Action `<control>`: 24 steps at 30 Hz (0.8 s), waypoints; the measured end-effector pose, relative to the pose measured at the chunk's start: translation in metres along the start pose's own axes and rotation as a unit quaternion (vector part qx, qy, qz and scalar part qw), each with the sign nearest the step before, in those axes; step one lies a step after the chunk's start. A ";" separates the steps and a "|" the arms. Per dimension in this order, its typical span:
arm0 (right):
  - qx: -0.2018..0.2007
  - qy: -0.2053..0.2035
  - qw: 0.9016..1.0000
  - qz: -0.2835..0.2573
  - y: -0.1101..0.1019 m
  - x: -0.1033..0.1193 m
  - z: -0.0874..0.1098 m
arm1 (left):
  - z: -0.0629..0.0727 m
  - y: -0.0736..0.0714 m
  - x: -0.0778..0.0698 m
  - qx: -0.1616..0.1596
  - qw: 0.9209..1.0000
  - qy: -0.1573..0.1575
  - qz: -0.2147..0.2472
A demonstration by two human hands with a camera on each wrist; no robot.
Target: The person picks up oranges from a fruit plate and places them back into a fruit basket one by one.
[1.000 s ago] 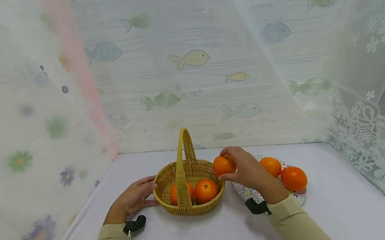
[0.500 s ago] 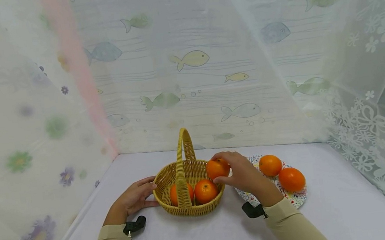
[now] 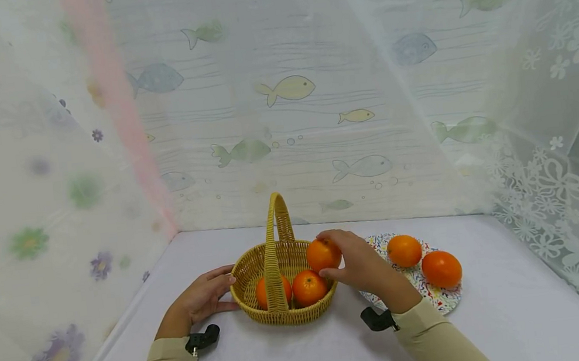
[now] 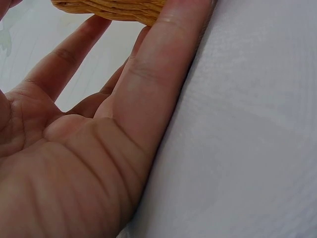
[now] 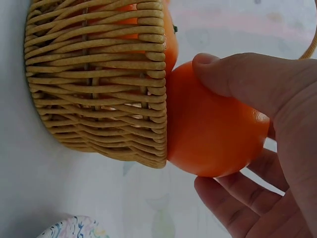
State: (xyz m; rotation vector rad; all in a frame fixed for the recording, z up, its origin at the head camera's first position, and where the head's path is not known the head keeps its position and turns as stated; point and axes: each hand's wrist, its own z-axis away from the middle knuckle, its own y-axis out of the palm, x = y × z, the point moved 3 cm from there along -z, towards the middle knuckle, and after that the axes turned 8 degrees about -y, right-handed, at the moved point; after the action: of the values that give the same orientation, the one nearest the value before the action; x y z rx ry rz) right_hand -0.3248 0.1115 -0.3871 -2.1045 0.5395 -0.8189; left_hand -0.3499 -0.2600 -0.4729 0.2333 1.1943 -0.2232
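Observation:
In the head view, my right hand (image 3: 356, 261) holds an orange (image 3: 324, 254) between thumb and fingers over the right rim of a yellow wicker basket (image 3: 294, 317). The right wrist view shows this orange (image 5: 213, 129) right at the rim, with the thumb on one side and fingertips on the other. Two more oranges lie inside: one on the right (image 3: 309, 288), the other (image 3: 262, 293) partly hidden behind the basket handle (image 3: 272, 259). My left hand (image 3: 201, 298) touches the basket's left side with extended fingers; its little finger (image 4: 158, 74) lies along the tabletop.
To the right, a round plate (image 3: 442, 301) with a colourful pattern bears two oranges, one farther back (image 3: 404, 251) and one nearer (image 3: 441, 269). A white cloth covers the table (image 3: 297, 356). Sheer patterned curtains (image 3: 287, 163) enclose the back and sides.
My right hand has moved left with its orange, from beside the basket to over its right rim. The oranges on the plate have shifted slightly. The left hand and basket stay in place.

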 end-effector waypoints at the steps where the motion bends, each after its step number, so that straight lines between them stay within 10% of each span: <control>1: 0.001 0.001 1.000 -0.003 0.000 0.001 0.000 | 0.000 0.000 0.000 0.000 1.000 0.000 0.000; 24: 0.035 0.009 0.999 -0.015 0.008 0.010 -0.001 | 0.001 0.000 0.000 0.004 1.000 -0.002 -0.002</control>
State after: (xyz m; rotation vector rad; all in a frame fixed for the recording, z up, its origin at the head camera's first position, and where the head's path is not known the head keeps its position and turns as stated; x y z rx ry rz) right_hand -0.3195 0.1001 -0.3889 -2.0473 0.4833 -0.8631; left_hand -0.3495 -0.2605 -0.4725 0.2366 1.1894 -0.2324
